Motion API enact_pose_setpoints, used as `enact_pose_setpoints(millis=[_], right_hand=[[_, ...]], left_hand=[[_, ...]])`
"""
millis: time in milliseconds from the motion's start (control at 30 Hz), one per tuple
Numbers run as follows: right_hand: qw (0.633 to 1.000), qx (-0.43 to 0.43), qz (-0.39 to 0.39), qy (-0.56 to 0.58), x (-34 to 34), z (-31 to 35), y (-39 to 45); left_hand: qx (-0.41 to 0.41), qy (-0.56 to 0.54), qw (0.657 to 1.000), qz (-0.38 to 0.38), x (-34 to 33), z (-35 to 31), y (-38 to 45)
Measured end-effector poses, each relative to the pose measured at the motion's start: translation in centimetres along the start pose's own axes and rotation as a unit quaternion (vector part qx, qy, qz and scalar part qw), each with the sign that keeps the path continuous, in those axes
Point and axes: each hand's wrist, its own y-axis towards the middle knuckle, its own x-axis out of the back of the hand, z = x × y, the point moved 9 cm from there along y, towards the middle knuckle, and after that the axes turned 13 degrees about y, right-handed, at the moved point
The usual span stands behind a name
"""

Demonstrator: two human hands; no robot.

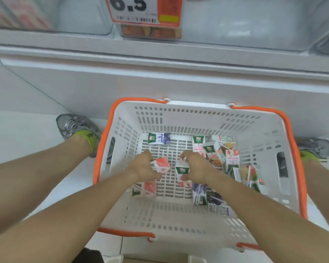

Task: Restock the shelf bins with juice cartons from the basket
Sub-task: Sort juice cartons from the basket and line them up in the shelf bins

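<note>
A pale tiled floor (pixel 27 133) runs under a white shelf unit whose smooth front panel (pixel 160 80) fills the middle of the view. On the ledge above stand translucent plastic shelf bins (pixel 235 25), rounded at the corners and hazy, with orange-toned packs dimly visible through one of them. A glossy price tag (pixel 143 10) in white and orange hangs in front, printed with large black digits and a barcode.

On the floor just before the unit sits the basket (pixel 270 149), white moulded plastic with slotted walls and a slatted base, rimmed by orange handles folded down along the edge. Small rectangular juice cartons lie scattered inside: a blue one (pixel 158 138) flat near the far wall, a loose heap (pixel 222 150) of pink and green ones leaning on each other at the right, and dark purple ones (pixel 207 196) toward the near side.

The left hand (pixel 143 167) reaches into the basket, fingers curled round a pink carton (pixel 160 165). The right hand (pixel 195 166) grasps a white and green carton (pixel 181 172), held upright just above the base. The two held cartons are close but apart.

A grey laced shoe (pixel 74 126) with a lime-green sock stands left of the basket, and another (pixel 317 147) to the right
</note>
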Motion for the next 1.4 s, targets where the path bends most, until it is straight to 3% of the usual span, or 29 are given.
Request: enact_pose_setpoints(millis=[133, 367, 433, 500, 667, 800, 1000, 1133, 1300, 1400], right_hand=[[0.998, 0.048, -0.004, -0.027, 6.8, 4.7, -3.9], [0.980, 0.164, -0.101, -0.054, 19.9, 15.1, -15.3], [0.971, 0.200, -0.128, -0.015, 22.4, 17.4, -18.5], [0.959, 0.225, -0.141, 0.100, 24.2, 18.3, -21.0], [0.909, 0.257, -0.136, 0.299, 26.3, 18.3, -22.4], [0.900, 0.255, -0.125, 0.330, 27.0, 18.5, -22.2], [0.900, 0.280, -0.098, 0.320, 27.2, 19.7, -22.8], [0.896, 0.267, -0.123, 0.334, 27.6, 19.5, -22.2], [0.901, 0.245, -0.117, 0.337, 27.9, 19.5, -21.9], [0.897, 0.245, -0.125, 0.347, 28.3, 19.4, -22.0]], left_hand=[[-0.058, 0.005, 0.997, 0.041, 5.5, -3.3, -3.0], [-0.195, 0.054, 0.979, -0.007, 19.6, -11.5, -13.4], [-0.227, 0.046, 0.972, -0.026, 22.9, -13.2, -16.1], [-0.254, -0.006, 0.967, -0.032, 25.1, -14.5, -18.3], [-0.298, -0.286, 0.910, 0.018, 25.2, -15.8, -19.1], [-0.269, -0.406, 0.873, 0.011, 24.9, -17.0, -17.0], [-0.277, -0.466, 0.840, -0.003, 25.5, -19.0, -16.3], [-0.262, -0.503, 0.822, 0.057, 24.3, -20.0, -16.2], [-0.208, -0.515, 0.827, 0.086, 22.9, -20.7, -15.9], [-0.225, -0.510, 0.817, 0.145, 22.4, -21.4, -16.3]])
